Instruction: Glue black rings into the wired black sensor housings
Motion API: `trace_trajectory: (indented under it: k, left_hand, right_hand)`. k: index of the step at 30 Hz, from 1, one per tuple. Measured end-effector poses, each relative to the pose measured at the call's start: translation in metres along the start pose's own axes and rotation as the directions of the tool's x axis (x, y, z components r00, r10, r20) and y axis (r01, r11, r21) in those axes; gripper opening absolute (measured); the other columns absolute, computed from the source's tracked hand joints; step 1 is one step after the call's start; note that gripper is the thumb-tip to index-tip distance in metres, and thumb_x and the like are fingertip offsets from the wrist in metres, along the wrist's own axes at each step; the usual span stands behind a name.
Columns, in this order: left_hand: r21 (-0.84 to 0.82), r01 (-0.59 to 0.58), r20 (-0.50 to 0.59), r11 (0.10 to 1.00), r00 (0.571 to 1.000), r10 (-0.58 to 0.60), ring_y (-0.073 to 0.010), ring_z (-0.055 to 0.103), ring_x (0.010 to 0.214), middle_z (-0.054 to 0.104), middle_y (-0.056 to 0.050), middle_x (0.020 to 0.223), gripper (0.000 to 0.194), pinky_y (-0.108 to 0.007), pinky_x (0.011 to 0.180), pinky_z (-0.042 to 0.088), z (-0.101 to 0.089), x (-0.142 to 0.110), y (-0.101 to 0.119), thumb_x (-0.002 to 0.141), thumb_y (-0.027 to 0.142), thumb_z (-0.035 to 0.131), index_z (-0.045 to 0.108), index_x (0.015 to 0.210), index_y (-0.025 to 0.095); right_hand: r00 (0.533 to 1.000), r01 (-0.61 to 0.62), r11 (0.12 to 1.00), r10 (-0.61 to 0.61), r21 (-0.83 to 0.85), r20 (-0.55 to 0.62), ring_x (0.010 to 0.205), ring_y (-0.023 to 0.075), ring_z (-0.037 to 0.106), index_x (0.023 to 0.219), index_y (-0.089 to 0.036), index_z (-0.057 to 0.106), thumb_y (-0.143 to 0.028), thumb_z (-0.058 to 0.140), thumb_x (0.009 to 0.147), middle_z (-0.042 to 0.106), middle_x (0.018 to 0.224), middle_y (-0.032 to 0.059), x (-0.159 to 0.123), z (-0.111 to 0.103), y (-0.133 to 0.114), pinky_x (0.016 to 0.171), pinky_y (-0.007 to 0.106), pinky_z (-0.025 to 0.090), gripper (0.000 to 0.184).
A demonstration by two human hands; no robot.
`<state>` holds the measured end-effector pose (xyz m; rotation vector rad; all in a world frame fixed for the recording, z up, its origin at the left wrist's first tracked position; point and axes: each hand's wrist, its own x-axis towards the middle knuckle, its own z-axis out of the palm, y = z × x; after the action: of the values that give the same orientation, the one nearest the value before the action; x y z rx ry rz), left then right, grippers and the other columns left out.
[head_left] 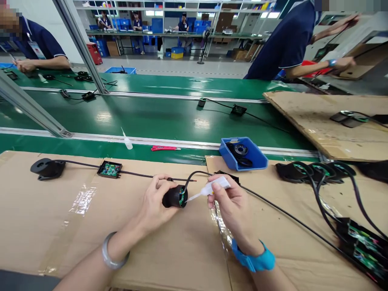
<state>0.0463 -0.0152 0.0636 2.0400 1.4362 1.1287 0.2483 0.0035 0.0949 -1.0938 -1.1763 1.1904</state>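
My left hand [159,198] grips a black cylindrical housing [176,197] tilted on its side, its open end facing right. A green circuit board shows inside that end, and a black cable [194,173] curves out of it. My right hand [228,202] pinches a small white glue bottle [216,186]. The thin nozzle points left, its tip at the rim of the housing. Partly hidden behind my right hand is a black box [227,176], with a cable running on to the lower right.
Cardboard [106,234] covers the bench. At left lie another housing [48,167] and an open circuit box [109,169]. A blue bin [243,153], a red cutter [165,148] and a spare bottle [127,140] lie ahead. Several housings [318,171] sit right. Co-workers stand beyond the green belt [151,117].
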Motion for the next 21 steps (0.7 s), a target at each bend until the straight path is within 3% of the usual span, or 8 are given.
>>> trace_trajectory:
  k: [8, 14, 21]
  left_hand:
    - [0.084, -0.02, 0.006, 0.996, 1.0, 0.019, -0.0213, 0.069, 0.09, 0.05, -0.013, 0.125, 0.035, -0.036, 0.078, 0.059, 0.0, -0.004, 0.002, 0.074, 0.015, 0.071, 0.063, 0.108, 0.021]
    - [0.138, -0.031, -0.003, 0.99, 0.999, 0.032, -0.0167, 0.067, 0.081, 0.052, -0.011, 0.124, 0.031, -0.032, 0.075, 0.06, 0.002, -0.004, 0.003, 0.076, 0.017, 0.07, 0.064, 0.106, 0.022]
    - [0.171, -0.075, 0.011, 0.982, 0.997, 0.074, -0.0174, 0.068, 0.081, 0.051, -0.012, 0.125, 0.033, -0.032, 0.071, 0.06, 0.001, -0.005, 0.002, 0.077, 0.015, 0.067, 0.062, 0.109, 0.022]
  right_hand:
    - [0.973, 0.23, 0.938, -0.222, -0.258, 0.061, 0.048, 0.0092, 0.055, 0.091, -0.02, 0.062, -0.039, 0.064, 0.091, 0.06, 0.074, -0.0004, -0.01, 0.004, -0.004, 0.043, 0.021, 0.047, 0.019]
    - [0.929, 0.371, 0.828, -0.338, -0.421, 0.152, 0.062, 0.0137, 0.06, 0.092, -0.022, 0.062, -0.033, 0.06, 0.094, 0.06, 0.075, 0.0007, -0.013, 0.004, -0.006, 0.054, 0.025, 0.049, 0.012]
    - [0.888, 0.457, 0.748, -0.409, -0.48, 0.208, 0.066, 0.0149, 0.06, 0.094, -0.022, 0.061, -0.027, 0.06, 0.094, 0.061, 0.078, 0.0007, -0.016, 0.004, -0.009, 0.061, 0.028, 0.047, 0.005]
